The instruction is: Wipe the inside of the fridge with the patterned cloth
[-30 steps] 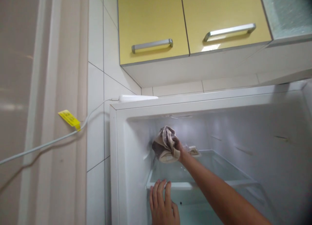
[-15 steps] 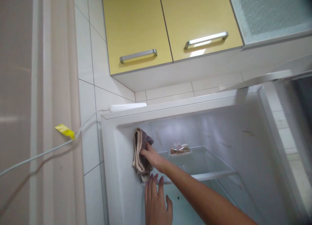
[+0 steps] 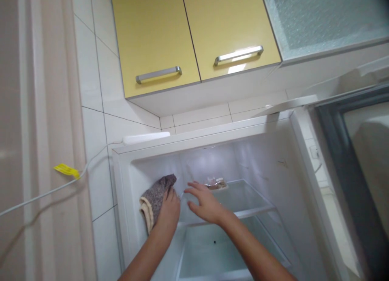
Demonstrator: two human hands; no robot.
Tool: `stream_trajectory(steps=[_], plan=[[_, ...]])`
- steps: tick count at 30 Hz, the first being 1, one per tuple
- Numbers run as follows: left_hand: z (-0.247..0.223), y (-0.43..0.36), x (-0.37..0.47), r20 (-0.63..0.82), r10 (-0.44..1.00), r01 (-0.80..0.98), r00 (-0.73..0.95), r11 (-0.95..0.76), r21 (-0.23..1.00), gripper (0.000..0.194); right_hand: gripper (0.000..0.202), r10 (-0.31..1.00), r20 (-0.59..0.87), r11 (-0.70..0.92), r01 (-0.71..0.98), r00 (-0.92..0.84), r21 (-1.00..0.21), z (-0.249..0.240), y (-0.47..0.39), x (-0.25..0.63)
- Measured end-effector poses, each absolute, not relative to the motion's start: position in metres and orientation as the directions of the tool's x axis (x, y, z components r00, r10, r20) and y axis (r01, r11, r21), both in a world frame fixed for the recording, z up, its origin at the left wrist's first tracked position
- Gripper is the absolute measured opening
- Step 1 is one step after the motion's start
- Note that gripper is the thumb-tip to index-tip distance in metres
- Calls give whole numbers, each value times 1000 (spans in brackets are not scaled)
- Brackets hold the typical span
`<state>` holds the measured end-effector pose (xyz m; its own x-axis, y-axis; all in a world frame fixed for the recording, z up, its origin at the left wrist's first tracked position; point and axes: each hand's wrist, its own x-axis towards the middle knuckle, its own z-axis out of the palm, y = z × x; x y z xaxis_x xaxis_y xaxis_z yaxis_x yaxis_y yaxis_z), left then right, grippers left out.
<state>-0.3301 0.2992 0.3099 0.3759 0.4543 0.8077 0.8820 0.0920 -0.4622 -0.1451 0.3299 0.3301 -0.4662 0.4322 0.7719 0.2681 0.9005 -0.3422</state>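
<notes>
A folded grey-brown cloth (image 3: pixel 155 198) with a cream edge is up against the inner left wall of an open fridge (image 3: pixel 194 141). My left hand (image 3: pixel 169 211) grips it from the right side, its fingertips partly hidden. To the right, above the upper glass shelf (image 3: pixel 240 198), my right hand (image 3: pixel 203 202) holds nothing, with fingers apart and pointing left. Just behind that hand a small clear packet (image 3: pixel 217 184) with brownish contents lies at the back of the shelf.
Yellow cabinets (image 3: pixel 152 37) with metal handles hang above the fridge. The fridge door (image 3: pixel 343 151) stands swung out on the right. A white cable (image 3: pixel 100 151) with a yellow tag (image 3: pixel 66 170) runs along the left to a white box (image 3: pixel 146 138) on the fridge top.
The cloth has passed from my right hand to my left. My right hand has let go and moved right; my left has risen to the cloth. The view has shifted slightly right.
</notes>
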Motion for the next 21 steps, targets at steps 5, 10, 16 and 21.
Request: stream_trajectory(steps=[5,10,16,21], plan=[[314,263,-344,699,530,692,480,261,-673,48,40,532,845,544,746,47,-384,234,361,-50],[317,223,-346,669,609,653,426,304,-693,53,21,298,954,522,834,19,-179,181,378,-7],[330,264,-347,546,783,617,299,277,-736,47,18,196,980,533,837,24,-127,179,379,-9],[345,320,-338,417,872,631,254,178,-755,43,20,150,989,558,825,4,-88,175,381,-6]])
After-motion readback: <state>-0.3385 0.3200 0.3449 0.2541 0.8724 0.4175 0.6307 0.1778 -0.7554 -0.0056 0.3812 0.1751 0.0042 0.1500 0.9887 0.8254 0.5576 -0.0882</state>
